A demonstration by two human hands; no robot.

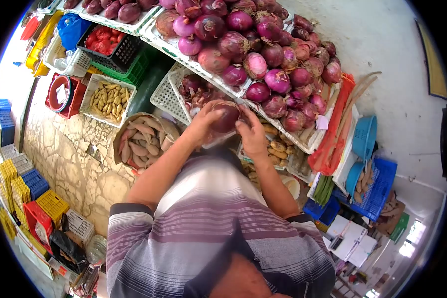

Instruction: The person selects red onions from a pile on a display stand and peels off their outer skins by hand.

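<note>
A large dark red onion (224,119) is held in front of my body. My left hand (205,121) wraps round its left side, with the fingers curled over the top. On the other side, my right hand (252,133) grips the onion's right edge, thumb and fingers bent at its dry end. Just beyond my hands, a white crate (176,82) holds loose onion skins and some onions. A big heap of red onions (256,64) rises on a white foam tray (198,62). The onion's underside is partly hidden.
To the left stand a sack of sweet potatoes (146,141), a basket of small yellowish tubers (109,101) and a black crate (126,53) with red bags. Red netting (333,134), blue basins (365,136) and a blue crate (380,191) are at the right.
</note>
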